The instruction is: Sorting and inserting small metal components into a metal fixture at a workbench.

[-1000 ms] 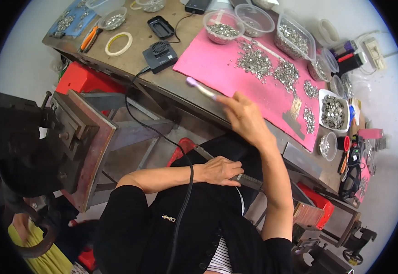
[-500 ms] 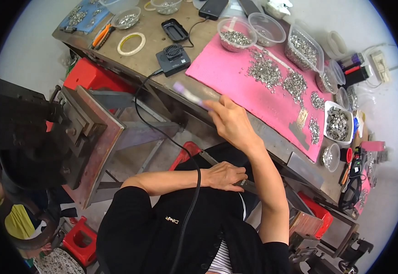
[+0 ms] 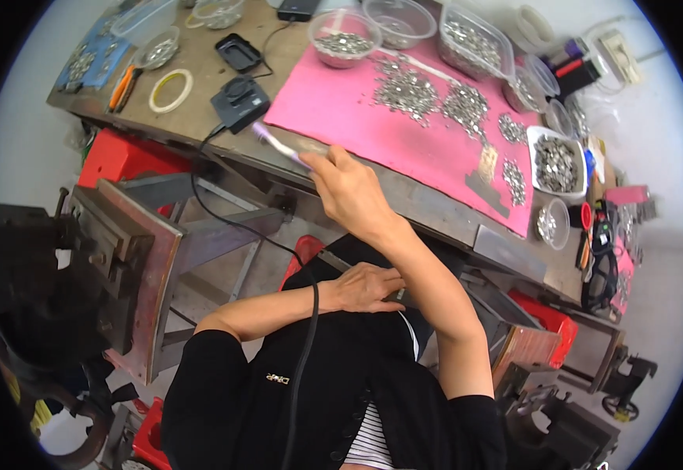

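Note:
My right hand [image 3: 352, 192] is closed around the handle of a white and purple toothbrush [image 3: 283, 149]. The brush head points up and left, over the front edge of the workbench near a small black device. Lower down, above my lap, my left hand [image 3: 369, 287] lies across a narrow grey metal strip [image 3: 334, 259], its thumb on one side and its fingers on the other. The hand covers the middle of the strip. On the bench, a pink mat [image 3: 334, 117] bears piles of small shiny metal pieces [image 3: 406, 92].
Plastic tubs of metal pieces [image 3: 345, 43] line the mat's back, with a white tray [image 3: 536, 160] at right. A tape roll [image 3: 171, 92] and orange-handled pliers [image 3: 122, 90] lie left. A black cable [image 3: 310, 313] hangs across my body. A dark machine [image 3: 99, 266] stands at left.
The view has shifted, so the bench appears further left and higher. The toothbrush, still in my right hand, is now nearer the black device. My left hand stays at the metal strip.

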### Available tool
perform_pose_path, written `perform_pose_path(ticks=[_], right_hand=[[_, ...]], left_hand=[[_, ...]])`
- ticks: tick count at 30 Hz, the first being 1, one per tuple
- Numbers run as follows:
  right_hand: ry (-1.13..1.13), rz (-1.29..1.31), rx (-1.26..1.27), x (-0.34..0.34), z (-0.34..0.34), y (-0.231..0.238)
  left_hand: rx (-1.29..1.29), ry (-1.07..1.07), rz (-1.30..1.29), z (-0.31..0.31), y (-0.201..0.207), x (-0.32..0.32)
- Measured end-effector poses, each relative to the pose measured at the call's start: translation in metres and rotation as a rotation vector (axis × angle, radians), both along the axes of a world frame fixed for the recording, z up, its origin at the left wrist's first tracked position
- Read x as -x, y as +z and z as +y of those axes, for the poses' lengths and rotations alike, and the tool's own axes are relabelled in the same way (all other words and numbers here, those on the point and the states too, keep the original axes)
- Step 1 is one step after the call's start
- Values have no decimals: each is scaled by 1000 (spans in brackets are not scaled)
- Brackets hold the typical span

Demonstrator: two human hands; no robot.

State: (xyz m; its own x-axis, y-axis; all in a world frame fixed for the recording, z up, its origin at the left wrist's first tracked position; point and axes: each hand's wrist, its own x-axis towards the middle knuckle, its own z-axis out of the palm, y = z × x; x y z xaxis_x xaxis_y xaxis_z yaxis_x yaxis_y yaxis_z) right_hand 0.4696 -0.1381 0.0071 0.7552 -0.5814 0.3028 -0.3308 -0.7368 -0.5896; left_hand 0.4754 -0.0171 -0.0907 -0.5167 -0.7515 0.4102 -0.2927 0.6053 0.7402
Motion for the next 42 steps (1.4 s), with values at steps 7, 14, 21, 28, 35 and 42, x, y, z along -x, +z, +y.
perform_pose_path(ticks=[7,14,21,28,35,42], right_hand=[[173,-46,-144,38,29,13],[-313,-46,-202,167,38,32],[-599,-18,-223,230,60,12],[-66,-209,-294,123,74,3],[-358,-256,-214,173,54,23],[-1249,-642,40,358,43,-9]], left_hand=[[-69,-52,43,-2,-3,3],[-24,-3,-38,-4,7,0],[32,-25,13,-8,8,12],[-318,-79,184,5,-16,22],[23,-10,-44,-14,19,6],[68,33,-28,-31,62,-1]])
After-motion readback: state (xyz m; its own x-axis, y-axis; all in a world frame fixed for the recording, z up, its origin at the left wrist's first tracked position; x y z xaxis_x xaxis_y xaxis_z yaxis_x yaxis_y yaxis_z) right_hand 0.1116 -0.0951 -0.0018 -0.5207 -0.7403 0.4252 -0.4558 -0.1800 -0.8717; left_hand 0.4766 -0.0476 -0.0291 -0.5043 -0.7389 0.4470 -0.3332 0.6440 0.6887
